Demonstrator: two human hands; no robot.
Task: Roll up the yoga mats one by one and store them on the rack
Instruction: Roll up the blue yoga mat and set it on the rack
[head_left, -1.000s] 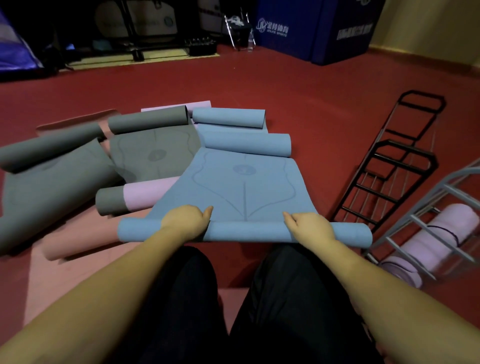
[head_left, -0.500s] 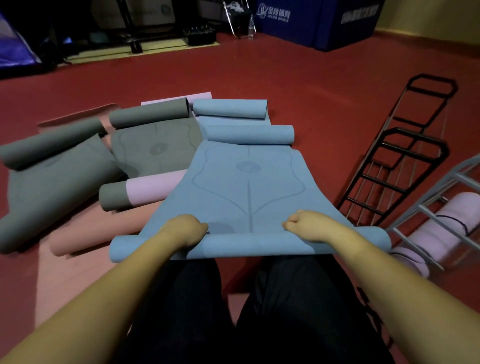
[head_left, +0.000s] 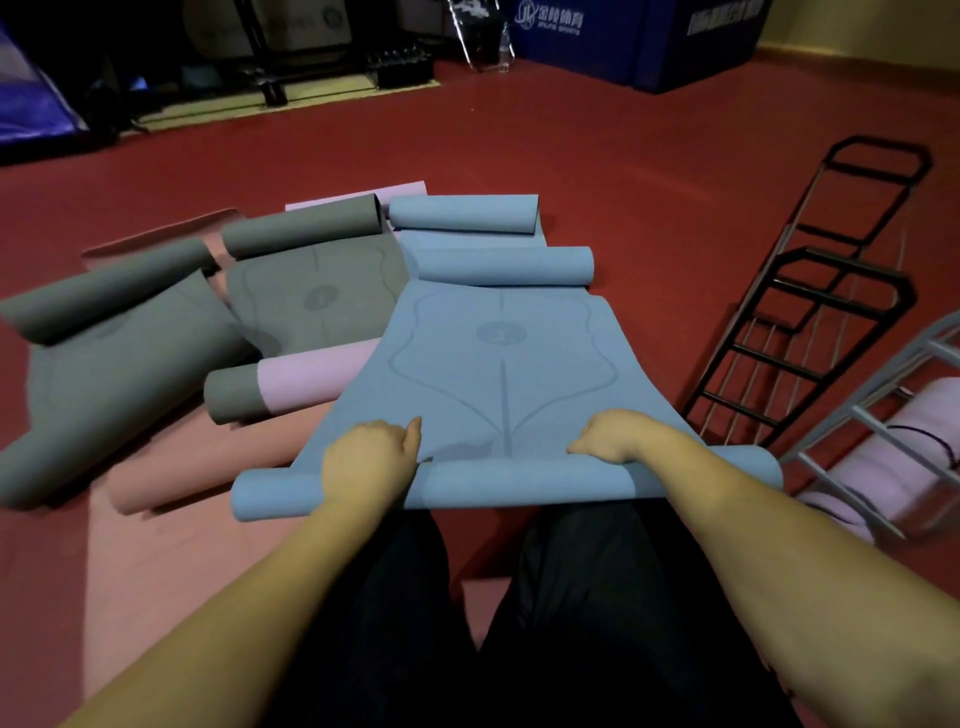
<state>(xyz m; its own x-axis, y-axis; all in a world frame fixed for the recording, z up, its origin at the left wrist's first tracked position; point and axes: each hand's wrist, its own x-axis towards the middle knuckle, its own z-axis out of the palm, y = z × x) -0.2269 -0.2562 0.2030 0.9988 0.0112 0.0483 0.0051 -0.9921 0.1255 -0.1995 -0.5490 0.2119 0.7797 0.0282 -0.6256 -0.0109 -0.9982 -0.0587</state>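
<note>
A blue yoga mat (head_left: 498, 364) lies stretched out in front of me, curled at its far end and rolled into a tube at the near end over my knees. My left hand (head_left: 371, 460) grips the left part of that near roll, fingers curled over it. My right hand (head_left: 610, 436) grips the right part the same way. A grey metal rack (head_left: 878, 415) stands at the right edge with a rolled pink mat (head_left: 904, 467) lying in it.
Several more mats lie on the red floor to the left: grey mats (head_left: 104, 364), a pink-and-grey roll (head_left: 280, 384), a salmon mat (head_left: 171, 467) and another blue mat (head_left: 462, 215) behind. A black wire rack (head_left: 810, 312) lies flat at the right. Blue padded blocks (head_left: 634, 36) stand at the back.
The near roll of the blue mat has advanced forward and grown a little thicker, with both hands turning over it. The view tipped slightly downward.
</note>
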